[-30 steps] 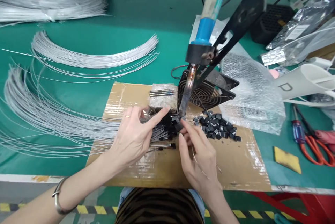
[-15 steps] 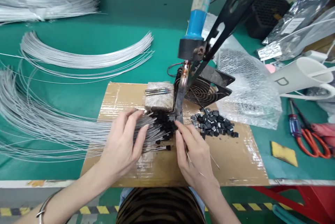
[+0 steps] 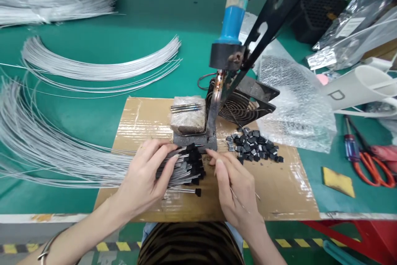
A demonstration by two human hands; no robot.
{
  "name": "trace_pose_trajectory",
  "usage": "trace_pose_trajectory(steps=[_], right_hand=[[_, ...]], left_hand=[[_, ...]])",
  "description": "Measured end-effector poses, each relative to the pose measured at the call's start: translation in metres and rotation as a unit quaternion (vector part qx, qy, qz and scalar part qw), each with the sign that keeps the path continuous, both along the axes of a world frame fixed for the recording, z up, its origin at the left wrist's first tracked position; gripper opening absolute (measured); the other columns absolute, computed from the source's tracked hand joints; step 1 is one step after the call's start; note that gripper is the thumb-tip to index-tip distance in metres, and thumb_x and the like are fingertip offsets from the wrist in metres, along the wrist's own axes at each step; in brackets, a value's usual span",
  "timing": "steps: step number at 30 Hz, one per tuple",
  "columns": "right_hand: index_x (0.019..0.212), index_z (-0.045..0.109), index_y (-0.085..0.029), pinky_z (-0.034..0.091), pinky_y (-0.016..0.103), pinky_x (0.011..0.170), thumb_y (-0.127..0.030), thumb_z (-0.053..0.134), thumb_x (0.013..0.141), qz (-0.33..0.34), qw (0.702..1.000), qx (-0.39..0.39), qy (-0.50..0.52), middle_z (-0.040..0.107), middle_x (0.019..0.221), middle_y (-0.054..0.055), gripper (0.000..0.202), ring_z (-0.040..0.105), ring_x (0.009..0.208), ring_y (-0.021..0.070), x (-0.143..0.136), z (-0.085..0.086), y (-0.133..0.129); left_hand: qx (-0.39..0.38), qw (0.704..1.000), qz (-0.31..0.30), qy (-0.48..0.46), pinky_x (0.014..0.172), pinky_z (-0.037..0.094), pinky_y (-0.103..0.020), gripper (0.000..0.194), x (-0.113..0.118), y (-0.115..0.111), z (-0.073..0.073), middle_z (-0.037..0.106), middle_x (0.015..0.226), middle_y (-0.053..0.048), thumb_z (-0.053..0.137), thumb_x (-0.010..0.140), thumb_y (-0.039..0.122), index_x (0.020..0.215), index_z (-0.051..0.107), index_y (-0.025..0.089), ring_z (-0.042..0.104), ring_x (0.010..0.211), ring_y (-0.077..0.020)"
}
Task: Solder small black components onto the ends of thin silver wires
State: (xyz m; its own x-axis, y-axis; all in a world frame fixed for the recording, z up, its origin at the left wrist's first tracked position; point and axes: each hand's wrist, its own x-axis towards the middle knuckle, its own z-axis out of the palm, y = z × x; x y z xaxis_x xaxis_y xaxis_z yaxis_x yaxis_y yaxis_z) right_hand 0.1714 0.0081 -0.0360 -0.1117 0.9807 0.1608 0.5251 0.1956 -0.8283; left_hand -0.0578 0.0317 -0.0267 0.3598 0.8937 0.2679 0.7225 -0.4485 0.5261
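My left hand (image 3: pixel 149 170) curls over a thick bundle of grey wires (image 3: pixel 93 161), thumb and fingers closed around it near its right end. Black connectors (image 3: pixel 195 163) cap the wire ends just beyond my fingertips. To the right, my right hand (image 3: pixel 237 182) is closed with a thin silvery solder wire (image 3: pixel 237 200) running through it. Its index fingertip is near the dark metal base (image 3: pixel 211 144) under the soldering iron (image 3: pixel 214 116). That iron has a blue handle (image 3: pixel 232 21) and points down from a black bracket (image 3: pixel 263 29).
A pile of loose black connectors (image 3: pixel 256 145) lies on the cardboard (image 3: pixel 279 190), right of the iron. Behind stand a wrapped block (image 3: pixel 187 122) and a small fan (image 3: pixel 242 103). More wires (image 3: pixel 102 68) lie left; a yellow sponge (image 3: pixel 338 182) and red-handled scissors (image 3: pixel 372 170) lie right.
The bundle's connector ends have come down toward me, away from the iron tip, uncovering the dark base. My right hand has shifted slightly right and down, and its fingertips have left the connectors.
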Motion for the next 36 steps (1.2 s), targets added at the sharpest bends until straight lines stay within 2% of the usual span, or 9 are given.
trace_pose_trajectory(steps=[5, 10, 16, 21, 24, 28, 32, 34, 36], right_hand=[[0.137, 0.069, -0.016, 0.055, 0.037, 0.092, -0.027, 0.034, 0.114, 0.034, 0.998, -0.006, -0.059, 0.072, 0.105, 0.009, 0.044, 0.071, 0.100, 0.0226, -0.006, -0.001, 0.007], [0.146, 0.064, -0.019, 0.058, 0.038, 0.086, -0.031, 0.030, 0.115, 0.044, 0.994, -0.006, -0.098, 0.074, 0.104, 0.010, 0.048, 0.073, 0.096, 0.0243, -0.008, 0.001, 0.011], [0.143, 0.063, -0.016, 0.056, 0.036, 0.099, -0.029, 0.033, 0.114, 0.020, 0.999, -0.021, -0.046, 0.076, 0.117, 0.012, 0.043, 0.073, 0.111, 0.0229, -0.005, -0.001, 0.007], [0.123, 0.072, -0.015, 0.054, 0.031, 0.097, -0.025, 0.036, 0.113, -0.030, 0.999, -0.022, 0.024, 0.074, 0.104, 0.009, 0.038, 0.072, 0.103, 0.0189, 0.003, -0.002, -0.001], [0.126, 0.072, -0.014, 0.052, 0.032, 0.094, -0.021, 0.040, 0.112, 0.001, 1.000, -0.010, 0.025, 0.071, 0.102, 0.009, 0.036, 0.068, 0.100, 0.0189, 0.005, -0.002, -0.005], [0.122, 0.075, -0.014, 0.052, 0.032, 0.084, -0.021, 0.043, 0.111, 0.057, 0.997, -0.028, 0.044, 0.071, 0.094, 0.007, 0.035, 0.066, 0.089, 0.0185, 0.005, -0.001, -0.008], [0.123, 0.074, -0.019, 0.052, 0.032, 0.082, -0.026, 0.036, 0.114, -0.008, 0.993, -0.063, 0.098, 0.065, 0.088, 0.004, 0.040, 0.065, 0.084, 0.0177, 0.010, -0.001, -0.015], [0.109, 0.075, -0.020, 0.051, 0.031, 0.075, -0.029, 0.034, 0.114, -0.043, 0.989, -0.079, 0.119, 0.061, 0.080, 0.002, 0.042, 0.063, 0.074, 0.0162, 0.014, 0.001, -0.020], [0.089, 0.073, -0.020, 0.048, 0.029, 0.067, -0.031, 0.035, 0.114, -0.034, 0.984, -0.104, 0.140, 0.059, 0.072, 0.000, 0.047, 0.059, 0.065, 0.0145, 0.018, 0.003, -0.025]], left_hand=[[0.023, 0.999, 0.014, 0.043, 0.102, 0.048, -0.043, 0.034, -0.001, 0.001, -0.003, 0.059, 0.123, -0.015, 0.055, 0.103, 0.012, 0.136, 0.063, 0.011, 0.058, 0.117, -0.0281], [0.029, 1.000, 0.000, -0.005, 0.095, 0.051, -0.037, 0.025, 0.001, -0.001, -0.001, 0.063, 0.113, -0.012, 0.055, 0.101, 0.005, 0.125, 0.064, 0.009, 0.062, 0.107, -0.0227], [0.028, 0.999, 0.011, 0.024, 0.092, 0.051, -0.040, 0.022, -0.001, 0.008, -0.005, 0.065, 0.109, -0.009, 0.057, 0.103, 0.009, 0.120, 0.069, 0.015, 0.062, 0.103, -0.0234], [0.036, 0.999, 0.028, 0.018, 0.093, 0.051, -0.035, 0.019, 0.000, 0.007, -0.003, 0.069, 0.107, -0.008, 0.059, 0.102, 0.008, 0.120, 0.065, 0.013, 0.066, 0.101, -0.0205], [0.054, 0.998, -0.004, 0.012, 0.095, 0.052, -0.034, 0.022, 0.001, 0.002, -0.003, 0.070, 0.110, -0.010, 0.058, 0.101, 0.002, 0.119, 0.066, 0.012, 0.066, 0.103, -0.0201], [0.050, 0.998, -0.044, 0.004, 0.080, 0.054, -0.031, 0.016, 0.003, 0.001, -0.005, 0.070, 0.097, -0.006, 0.061, 0.099, 0.003, 0.108, 0.067, 0.014, 0.065, 0.087, -0.0173], [0.050, 0.998, -0.026, 0.012, 0.083, 0.053, -0.034, 0.017, 0.002, 0.003, -0.001, 0.069, 0.100, -0.008, 0.062, 0.099, 0.005, 0.113, 0.067, 0.014, 0.064, 0.091, -0.0194], [0.041, 0.999, -0.013, 0.028, 0.087, 0.052, -0.036, 0.019, 0.000, 0.003, 0.004, 0.068, 0.103, -0.008, 0.060, 0.101, 0.008, 0.119, 0.066, 0.014, 0.064, 0.096, -0.0212], [0.013, 0.999, -0.017, 0.043, 0.091, 0.051, -0.038, 0.023, -0.005, 0.001, 0.011, 0.068, 0.108, -0.009, 0.058, 0.104, 0.015, 0.126, 0.062, 0.015, 0.064, 0.102, -0.0231]])
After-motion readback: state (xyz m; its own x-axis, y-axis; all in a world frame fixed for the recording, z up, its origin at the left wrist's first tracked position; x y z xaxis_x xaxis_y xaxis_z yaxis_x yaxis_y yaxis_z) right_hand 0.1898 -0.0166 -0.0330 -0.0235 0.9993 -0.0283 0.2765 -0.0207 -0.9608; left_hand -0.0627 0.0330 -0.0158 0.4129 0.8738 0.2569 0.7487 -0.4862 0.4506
